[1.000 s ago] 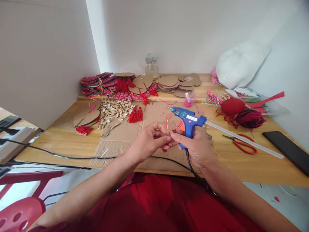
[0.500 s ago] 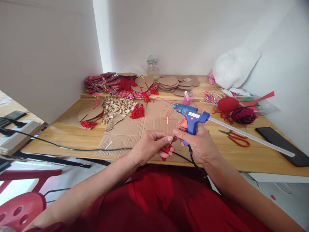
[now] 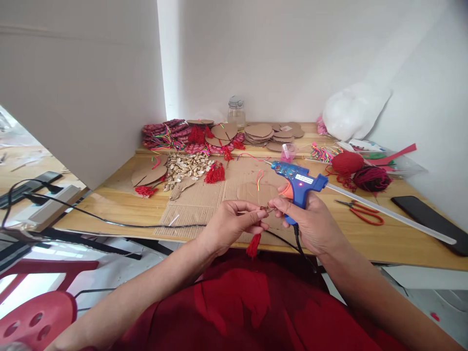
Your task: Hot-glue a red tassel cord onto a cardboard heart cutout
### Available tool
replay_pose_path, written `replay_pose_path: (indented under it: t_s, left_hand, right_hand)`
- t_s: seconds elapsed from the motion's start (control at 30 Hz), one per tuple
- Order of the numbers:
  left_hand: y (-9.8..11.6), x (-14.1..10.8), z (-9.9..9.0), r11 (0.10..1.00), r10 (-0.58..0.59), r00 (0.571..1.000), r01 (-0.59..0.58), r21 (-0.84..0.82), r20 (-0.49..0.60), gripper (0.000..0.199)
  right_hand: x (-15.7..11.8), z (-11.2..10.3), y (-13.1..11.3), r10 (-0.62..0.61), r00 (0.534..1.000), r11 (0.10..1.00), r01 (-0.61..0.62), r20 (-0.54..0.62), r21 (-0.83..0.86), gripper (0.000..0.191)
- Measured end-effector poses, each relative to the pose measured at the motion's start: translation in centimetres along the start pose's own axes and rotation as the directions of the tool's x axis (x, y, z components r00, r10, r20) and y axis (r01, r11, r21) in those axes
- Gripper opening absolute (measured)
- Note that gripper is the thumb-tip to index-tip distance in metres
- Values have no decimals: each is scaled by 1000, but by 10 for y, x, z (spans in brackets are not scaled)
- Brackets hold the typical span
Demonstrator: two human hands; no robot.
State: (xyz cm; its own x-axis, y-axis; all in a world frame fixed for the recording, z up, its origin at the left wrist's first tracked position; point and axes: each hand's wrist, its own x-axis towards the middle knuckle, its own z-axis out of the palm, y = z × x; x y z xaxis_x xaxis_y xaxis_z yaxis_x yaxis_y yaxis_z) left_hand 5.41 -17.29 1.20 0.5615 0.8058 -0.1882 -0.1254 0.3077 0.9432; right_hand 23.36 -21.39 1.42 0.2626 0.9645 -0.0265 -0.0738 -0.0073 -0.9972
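Presently, tassel (image 3: 253, 246) hangs just below L hand (image 3: 239, 219), pinched nearly closed on it; R hand (image 3: 309, 219) curled round glue gun (image 3: 290, 174). Tassel red, stringy; gun blue w/ LED (image 3: 301, 184) lit.

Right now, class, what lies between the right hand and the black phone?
In the head view, a red-handled tool lies between the right hand and phone; the glue stick from the glue gun crosses there too.
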Motion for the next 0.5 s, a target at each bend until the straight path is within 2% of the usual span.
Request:
replay_pose_path:
  t_s: [0.13, 0.27, 0.5]
  left_hand:
    - [2, -5, 2, 1000, 3, 1000, -4, -29, -28, 38]
    - [2, -8, 3, 999, 25, 999, -26, -40, -24, 40]
    - [-2, -10, 6, 998, 57, 998, -58, -11, -40, 42]
  right_hand:
    - [-7, 3, 0, 30, 999, 999, -31, 28, 33, 46]
    - [-15, 8, -1, 77, 991, 996, -81, 110, 28, 43]
    - [-22, 18, 1, 72, 974, 991, -94, 216, 91, 32]
